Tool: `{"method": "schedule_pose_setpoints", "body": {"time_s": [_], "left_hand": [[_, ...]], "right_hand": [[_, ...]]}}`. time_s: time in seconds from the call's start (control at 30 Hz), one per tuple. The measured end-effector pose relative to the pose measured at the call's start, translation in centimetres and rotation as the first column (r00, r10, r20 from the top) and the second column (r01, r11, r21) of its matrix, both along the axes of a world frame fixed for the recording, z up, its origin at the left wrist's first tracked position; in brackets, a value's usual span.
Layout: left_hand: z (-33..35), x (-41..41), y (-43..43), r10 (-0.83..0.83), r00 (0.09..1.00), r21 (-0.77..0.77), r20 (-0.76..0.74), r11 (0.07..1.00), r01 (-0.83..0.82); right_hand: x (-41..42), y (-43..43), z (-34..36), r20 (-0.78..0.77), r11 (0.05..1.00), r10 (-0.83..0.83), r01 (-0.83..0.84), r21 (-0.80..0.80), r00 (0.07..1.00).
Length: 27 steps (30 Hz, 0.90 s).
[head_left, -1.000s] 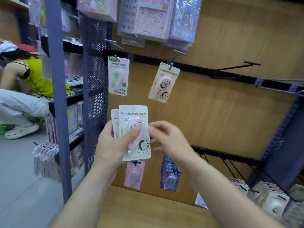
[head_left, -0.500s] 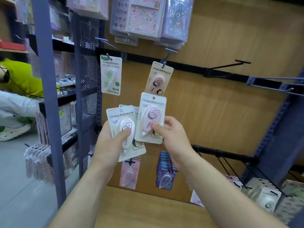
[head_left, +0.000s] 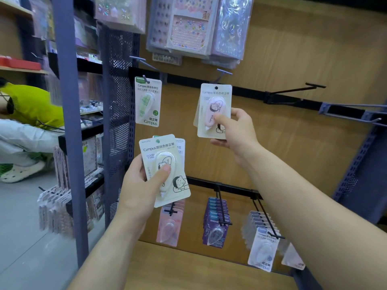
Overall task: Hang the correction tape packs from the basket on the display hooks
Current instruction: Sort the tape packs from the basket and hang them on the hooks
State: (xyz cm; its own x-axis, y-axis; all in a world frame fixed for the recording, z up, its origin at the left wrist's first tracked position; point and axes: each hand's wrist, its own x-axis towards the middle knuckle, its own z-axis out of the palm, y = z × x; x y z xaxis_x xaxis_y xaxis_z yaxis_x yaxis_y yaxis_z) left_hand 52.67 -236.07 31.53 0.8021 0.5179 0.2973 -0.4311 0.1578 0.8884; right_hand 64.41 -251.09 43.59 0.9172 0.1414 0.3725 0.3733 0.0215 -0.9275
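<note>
Here the right hand [head_left: 234, 130] pinches a pink correction tape pack [head_left: 214, 110] by its lower edge, lifting its punched hole toward a display hook [head_left: 223, 73]; the left hand [head_left: 144, 185] clamps spare packs [head_left: 165, 168] ready below

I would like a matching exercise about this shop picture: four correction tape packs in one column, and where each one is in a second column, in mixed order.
Things:
1. pink pack
2. cream pack
3. green pack
4. purple packs

Places:
A. hanging alone on an upper hook, at the left
B. held in the right hand, raised toward an upper hook
C. hanging in a row on a lower hook
D. held in the left hand, in front of other packs

Pairs: 1-B, 2-D, 3-A, 4-C
</note>
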Motion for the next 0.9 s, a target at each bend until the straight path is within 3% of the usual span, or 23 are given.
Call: {"method": "schedule_pose_setpoints", "body": {"time_s": [0.3,0.47,0.6,0.67,0.9], "left_hand": [[-0.3,-0.1,0.4,0.025,1.000,-0.005,0.005,1.000,-0.025],[-1.0,0.2,-0.7,-0.031,0.999,0.025,-0.027,0.999,0.031],[-1.9,0.9,-2.4,-0.050,0.995,0.056,-0.083,0.997,0.055],[-2.4,1.1,-3.6,-0.069,0.991,0.083,-0.114,0.993,0.079],[-4.2,1.0,-8.1,-0.140,0.974,0.100,-0.180,0.982,0.160]], "right_hand": [[1.2,0.7,-0.2,0.026,0.996,-0.073,0.074,-0.052,0.997],[0.5,-0.8,-3.7,0.020,0.926,-0.268,0.263,-0.269,0.963],[-3.2,-2.2,-8.4,-0.194,0.998,-0.018,0.005,-0.069,0.981],[-4.8,-2.9,-10.5,-0.203,0.995,0.071,-0.082,-0.048,0.977],[-6.2,-6.9,-14.4,-0.248,0.996,0.070,-0.080,-0.032,0.966]]}}
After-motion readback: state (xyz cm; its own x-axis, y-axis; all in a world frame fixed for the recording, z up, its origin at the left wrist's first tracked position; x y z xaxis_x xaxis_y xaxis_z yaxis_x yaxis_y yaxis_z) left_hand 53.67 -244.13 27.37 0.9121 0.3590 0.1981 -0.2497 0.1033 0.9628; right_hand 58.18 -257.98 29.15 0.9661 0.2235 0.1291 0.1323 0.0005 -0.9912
